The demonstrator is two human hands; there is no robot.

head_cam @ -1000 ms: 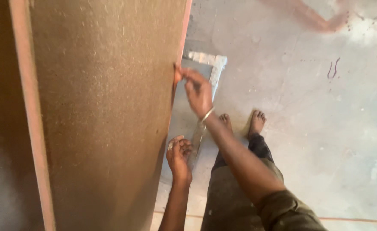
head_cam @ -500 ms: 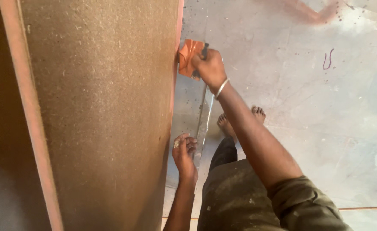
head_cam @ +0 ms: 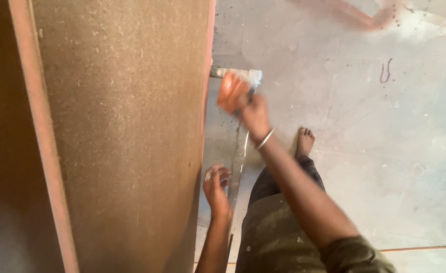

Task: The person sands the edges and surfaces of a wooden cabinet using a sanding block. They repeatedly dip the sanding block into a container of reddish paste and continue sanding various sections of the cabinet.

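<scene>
A large brown particle board (head_cam: 127,131) with reddish-orange edges stands on its side, filling the left half of the view. My right hand (head_cam: 251,114) is shut on a crumpled orange pad, likely sandpaper (head_cam: 231,91), held just off the board's right edge. A thin bangle circles that wrist. Lower down, my left hand (head_cam: 216,184) rests its fingers against the same edge, holding nothing. A long metal L-shaped square (head_cam: 238,151) lies on the floor between my hands, partly hidden by my right arm.
Grey concrete floor (head_cam: 374,141) spreads to the right, speckled and marked. My bare foot (head_cam: 304,141) and dark trouser leg stand beside the square. A blurred reddish strip (head_cam: 354,15) lies at the top right.
My right hand took up the orange pad at the board's edge, then pulled it a little away from the edge. My left hand stayed low on the edge.
</scene>
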